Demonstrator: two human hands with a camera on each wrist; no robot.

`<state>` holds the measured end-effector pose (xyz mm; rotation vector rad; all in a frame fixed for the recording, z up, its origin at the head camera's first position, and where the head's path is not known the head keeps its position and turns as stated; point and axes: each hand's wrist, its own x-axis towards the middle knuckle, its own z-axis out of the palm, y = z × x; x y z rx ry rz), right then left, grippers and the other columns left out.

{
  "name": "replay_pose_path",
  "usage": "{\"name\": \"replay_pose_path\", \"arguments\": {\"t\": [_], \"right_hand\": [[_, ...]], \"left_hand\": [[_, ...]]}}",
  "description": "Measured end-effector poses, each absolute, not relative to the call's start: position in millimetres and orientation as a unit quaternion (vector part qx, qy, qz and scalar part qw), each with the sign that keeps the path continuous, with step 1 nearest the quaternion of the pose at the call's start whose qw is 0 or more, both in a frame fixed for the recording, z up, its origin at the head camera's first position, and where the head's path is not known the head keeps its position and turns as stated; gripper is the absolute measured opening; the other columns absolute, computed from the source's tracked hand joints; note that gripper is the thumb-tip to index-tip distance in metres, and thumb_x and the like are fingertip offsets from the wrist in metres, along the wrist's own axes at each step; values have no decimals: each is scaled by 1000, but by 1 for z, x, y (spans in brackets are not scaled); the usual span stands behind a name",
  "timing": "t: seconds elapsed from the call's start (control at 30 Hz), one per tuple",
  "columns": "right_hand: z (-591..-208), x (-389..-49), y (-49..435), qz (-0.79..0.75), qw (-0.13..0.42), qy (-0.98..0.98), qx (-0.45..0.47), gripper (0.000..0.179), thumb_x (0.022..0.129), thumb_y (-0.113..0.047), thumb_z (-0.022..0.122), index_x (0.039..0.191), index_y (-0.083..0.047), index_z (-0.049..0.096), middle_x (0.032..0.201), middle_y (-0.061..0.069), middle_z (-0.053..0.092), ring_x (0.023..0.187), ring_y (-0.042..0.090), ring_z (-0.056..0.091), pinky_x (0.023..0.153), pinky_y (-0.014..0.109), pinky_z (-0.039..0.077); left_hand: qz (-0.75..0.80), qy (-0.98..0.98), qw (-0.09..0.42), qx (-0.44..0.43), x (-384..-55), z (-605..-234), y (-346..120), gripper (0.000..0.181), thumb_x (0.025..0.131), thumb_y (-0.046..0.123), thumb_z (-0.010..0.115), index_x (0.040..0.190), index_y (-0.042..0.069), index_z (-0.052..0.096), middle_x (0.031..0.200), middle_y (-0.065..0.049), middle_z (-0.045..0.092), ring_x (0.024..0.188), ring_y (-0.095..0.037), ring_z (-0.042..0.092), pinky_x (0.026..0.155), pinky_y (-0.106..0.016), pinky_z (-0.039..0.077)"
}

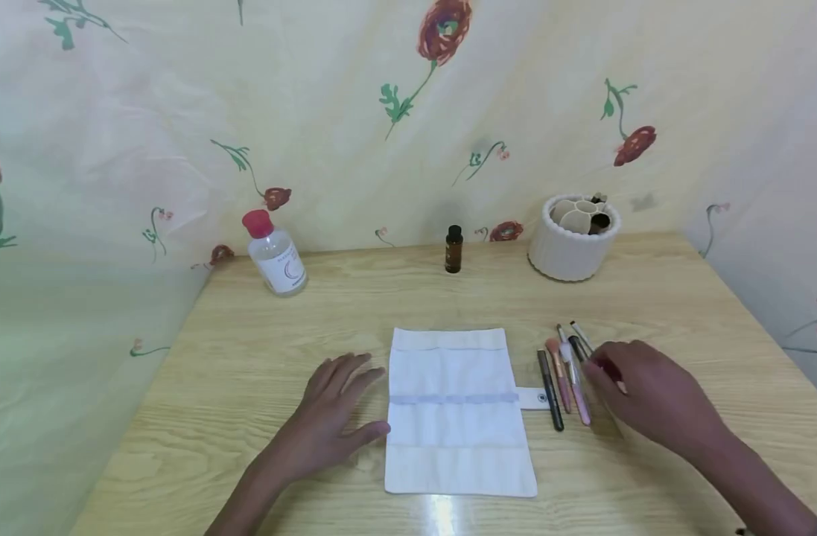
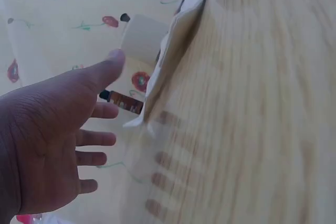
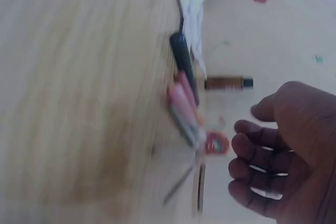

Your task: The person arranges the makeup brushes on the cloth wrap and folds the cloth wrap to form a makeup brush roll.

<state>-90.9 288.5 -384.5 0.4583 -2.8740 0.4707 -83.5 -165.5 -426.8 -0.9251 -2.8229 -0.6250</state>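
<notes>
A white cloth roll (image 1: pixel 451 424) lies unrolled on the table, with a lavender band across its middle and a snap strap (image 1: pixel 532 399) out to the right. My left hand (image 1: pixel 334 417) hovers at its left edge, fingers spread and straight, holding nothing. Several slim makeup tools lie right of the cloth: a black stick (image 1: pixel 551 391), a brush with pinkish bristles (image 1: pixel 559 374), a pink-handled brush (image 1: pixel 578 391) and thinner sticks (image 1: pixel 581 336). Over their right side is my right hand (image 1: pixel 656 394), fingers bent. The right wrist view shows its thumb and fingers apart, nothing between them.
A white ribbed pot (image 1: pixel 569 251) with compartments stands at the back right. Near the wall are a small brown bottle (image 1: pixel 453 251) and a clear bottle with a red cap (image 1: pixel 277 257). Flower-printed sheeting (image 1: pixel 341 119) hangs behind the wooden table (image 1: pixel 247 335).
</notes>
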Motion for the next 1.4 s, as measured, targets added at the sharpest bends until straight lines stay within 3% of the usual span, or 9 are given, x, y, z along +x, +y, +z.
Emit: {"name": "replay_pose_path", "arguments": {"t": [0.1, 0.23, 0.43, 0.73, 0.87, 1.17, 1.3, 1.4], "right_hand": [[-385, -101, 271, 155, 40, -978, 136, 24, 102, -35, 58, 87, -18, 63, 69, -9, 52, 59, 10, 45, 47, 29, 36], [-389, -111, 255, 135, -1, -983, 127, 28, 102, -38, 57, 81, -19, 60, 59, -9, 50, 53, 9, 45, 45, 31, 38], [-399, -117, 244, 101, -18, -989, 108, 35, 98, -45, 62, 74, -21, 53, 56, -5, 45, 51, 13, 44, 44, 32, 35], [-405, -124, 236, 110, -36, -989, 94, 34, 99, -45, 58, 78, -19, 51, 58, -3, 46, 47, 16, 44, 42, 33, 32], [-398, -128, 231, 150, -17, -983, 101, 35, 101, -41, 55, 77, -16, 53, 59, -3, 47, 48, 15, 45, 44, 32, 34], [-381, -146, 197, 332, 18, -932, 142, 22, 101, -25, 60, 111, -5, 62, 82, -1, 66, 64, 12, 61, 57, 29, 50], [-385, -155, 177, 405, 19, -898, 170, 36, 101, -20, 63, 131, -3, 52, 92, 1, 71, 67, 12, 69, 60, 29, 55], [-390, -160, 162, 459, 14, -868, 191, 46, 100, -14, 63, 141, -9, 42, 96, 4, 73, 67, 13, 71, 64, 31, 57]], "left_hand": [[-221, -919, 47, -323, -86, -429, -162, 70, 93, 54, 65, 152, 22, 44, 159, -5, 33, 146, -32, 25, 117, -55, 15], [-220, -918, 41, -329, -92, -433, -158, 71, 91, 48, 72, 151, 23, 44, 160, -2, 32, 145, -27, 26, 116, -54, 16], [-223, -922, 11, -317, -97, -438, -154, 70, 88, 50, 73, 148, 25, 48, 159, 4, 33, 144, -19, 26, 116, -53, 16], [-241, -921, -9, -307, -98, -441, -154, 65, 89, 49, 73, 144, 24, 51, 158, 4, 35, 143, -23, 26, 114, -55, 17], [-247, -918, -9, -309, -100, -441, -154, 65, 88, 49, 74, 143, 24, 52, 157, 3, 36, 143, -25, 27, 113, -58, 19], [-275, -911, -25, -306, -103, -442, -159, 63, 88, 49, 73, 141, 23, 54, 158, 4, 35, 143, -24, 24, 112, -58, 16], [-285, -906, -22, -311, -104, -447, -160, 62, 88, 51, 72, 141, 23, 54, 158, 5, 34, 144, -24, 22, 112, -58, 14], [-295, -902, -19, -315, -106, -451, -159, 60, 89, 52, 71, 139, 23, 54, 158, 5, 34, 144, -23, 21, 111, -59, 12]]}}
